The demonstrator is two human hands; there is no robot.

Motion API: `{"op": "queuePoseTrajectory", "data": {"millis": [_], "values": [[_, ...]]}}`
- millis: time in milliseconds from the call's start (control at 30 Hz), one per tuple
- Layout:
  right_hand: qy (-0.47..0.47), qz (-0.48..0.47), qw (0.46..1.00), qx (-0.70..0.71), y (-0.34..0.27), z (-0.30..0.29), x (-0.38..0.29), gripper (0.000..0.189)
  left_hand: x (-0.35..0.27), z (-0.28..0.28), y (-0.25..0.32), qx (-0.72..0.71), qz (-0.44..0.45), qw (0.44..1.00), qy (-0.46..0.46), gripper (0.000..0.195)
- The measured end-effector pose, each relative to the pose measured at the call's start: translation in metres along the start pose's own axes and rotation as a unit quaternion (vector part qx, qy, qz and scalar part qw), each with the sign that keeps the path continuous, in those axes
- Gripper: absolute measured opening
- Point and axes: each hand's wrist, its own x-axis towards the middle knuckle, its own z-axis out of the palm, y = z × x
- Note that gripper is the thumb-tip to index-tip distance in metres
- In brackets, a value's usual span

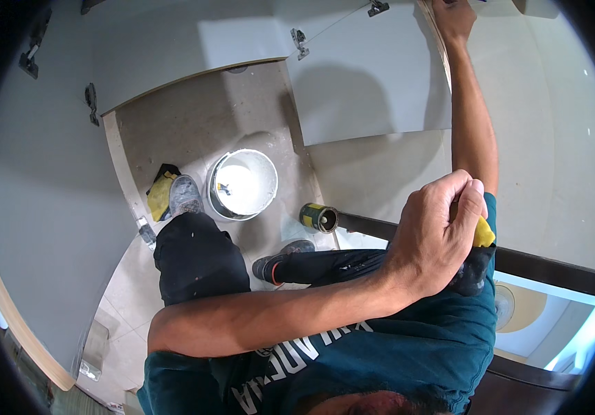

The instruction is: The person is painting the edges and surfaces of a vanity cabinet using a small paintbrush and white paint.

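Observation:
My left arm crosses my body, and my left hand [435, 236] is closed in a fist beside my right upper arm. From the fist sticks out a yellow-and-black object [483, 233]; the fingers hide much of it, and its kind is unclear. Stretched forward, my right hand [454, 22] is at the edge of a grey cabinet panel [365, 88], partly cut off by the top of the picture. Whether its fingers grip that edge cannot be seen. A white-coated bucket [271, 179] stands before my feet, with a small yellow-and-dark item [223, 189] inside.
An open green-and-yellow tin can [312, 215] is right of the bucket. Yellow-and-black fabric [160, 194] lies by my left shoe [184, 193]. Large grey panels [59, 176] with metal hinges [91, 104] surround the floor [173, 124]. A dark rail [552, 267] runs along the right.

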Motion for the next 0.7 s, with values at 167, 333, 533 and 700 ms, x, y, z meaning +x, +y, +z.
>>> {"op": "queuePoseTrajectory", "data": {"millis": [167, 333, 533, 700], "values": [[0.018, 0.026, 0.997, 0.069, 0.000, 0.001, -0.001, 0.023, 0.000, 0.001, -0.002, -0.002, 0.003, 1.000, 0.007, 0.044], [0.032, 0.015, 0.999, 0.033, 0.011, 0.001, -0.001, 0.025, -0.001, 0.000, -0.001, 0.007, -0.006, 1.000, 0.002, 0.045], [0.024, 0.031, 0.998, 0.039, 0.012, -0.002, 0.001, 0.027, 0.000, 0.001, -0.001, 0.007, -0.012, 1.000, 0.004, 0.045], [0.023, 0.024, 0.999, 0.008, 0.010, -0.003, 0.002, 0.029, 0.001, 0.002, -0.003, -0.002, -0.005, 1.000, 0.008, 0.045]]}}
